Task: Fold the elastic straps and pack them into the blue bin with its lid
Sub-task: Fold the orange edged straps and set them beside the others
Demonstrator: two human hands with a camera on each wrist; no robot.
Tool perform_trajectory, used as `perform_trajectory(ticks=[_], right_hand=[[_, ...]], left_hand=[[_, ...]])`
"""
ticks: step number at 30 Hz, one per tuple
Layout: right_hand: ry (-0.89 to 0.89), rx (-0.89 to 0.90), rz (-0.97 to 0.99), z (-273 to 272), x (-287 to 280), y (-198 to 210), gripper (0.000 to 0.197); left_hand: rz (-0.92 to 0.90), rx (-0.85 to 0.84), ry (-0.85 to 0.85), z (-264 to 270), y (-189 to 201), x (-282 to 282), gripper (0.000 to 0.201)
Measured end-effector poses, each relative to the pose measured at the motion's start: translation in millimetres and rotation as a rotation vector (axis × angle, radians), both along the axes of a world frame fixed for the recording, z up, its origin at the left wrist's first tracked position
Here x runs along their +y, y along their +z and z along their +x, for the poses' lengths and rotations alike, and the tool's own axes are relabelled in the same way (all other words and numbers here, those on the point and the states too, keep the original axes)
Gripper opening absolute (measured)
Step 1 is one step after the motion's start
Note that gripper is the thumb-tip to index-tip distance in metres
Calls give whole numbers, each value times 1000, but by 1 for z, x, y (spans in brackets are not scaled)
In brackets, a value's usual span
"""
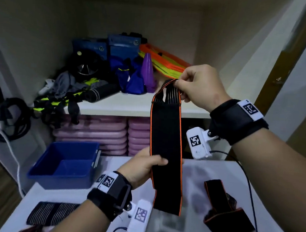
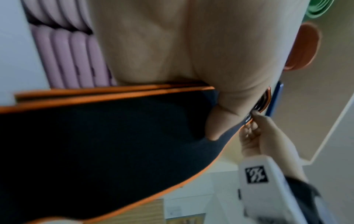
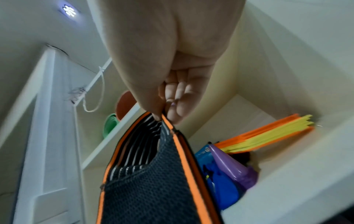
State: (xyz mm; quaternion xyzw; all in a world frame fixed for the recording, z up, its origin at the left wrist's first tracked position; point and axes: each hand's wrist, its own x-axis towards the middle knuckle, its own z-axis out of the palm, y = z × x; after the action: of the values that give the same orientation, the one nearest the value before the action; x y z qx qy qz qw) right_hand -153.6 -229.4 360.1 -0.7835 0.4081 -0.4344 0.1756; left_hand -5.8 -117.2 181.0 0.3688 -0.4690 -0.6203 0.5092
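A wide black elastic strap point(image 1: 166, 144) with orange edging hangs upright above the white table point(image 1: 195, 171). My right hand point(image 1: 196, 84) pinches its top end point(image 3: 162, 121) between thumb and fingers. My left hand point(image 1: 145, 167) grips the strap's middle, thumb point(image 2: 218, 125) across the black cloth point(image 2: 114, 151). The lower end dangles near the tabletop. The open blue bin point(image 1: 67, 164) stands at the table's left back corner, empty inside. No lid is in view. A second black and orange strap point(image 1: 226, 215) lies crumpled at the right. A grey striped strap point(image 1: 51, 213) lies flat at the front left.
A shelf point(image 1: 131, 103) behind holds a purple cone point(image 1: 148, 70), blue boxes point(image 1: 122, 46), orange and yellow poles point(image 1: 163, 60), a helmet and loose clothing. Pink mats point(image 1: 100, 132) are stacked beneath it. Black cords point(image 1: 12, 118) hang on the left wall. A cable point(image 1: 250, 186) trails over the table's right side.
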Motion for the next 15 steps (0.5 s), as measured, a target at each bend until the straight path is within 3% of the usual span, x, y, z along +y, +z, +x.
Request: perform_trajectory(ticks=[5, 10, 15], right_hand=[[-71, 59, 169, 9, -44, -81, 18], [-114, 184, 394, 29, -86, -198, 24], [-122, 313, 618, 49, -102, -318, 22]], left_hand=[[190, -89, 97, -9, -89, 30, 16], [435, -184, 132, -10, -171, 67, 34], [614, -270, 172, -6, -220, 94, 43]])
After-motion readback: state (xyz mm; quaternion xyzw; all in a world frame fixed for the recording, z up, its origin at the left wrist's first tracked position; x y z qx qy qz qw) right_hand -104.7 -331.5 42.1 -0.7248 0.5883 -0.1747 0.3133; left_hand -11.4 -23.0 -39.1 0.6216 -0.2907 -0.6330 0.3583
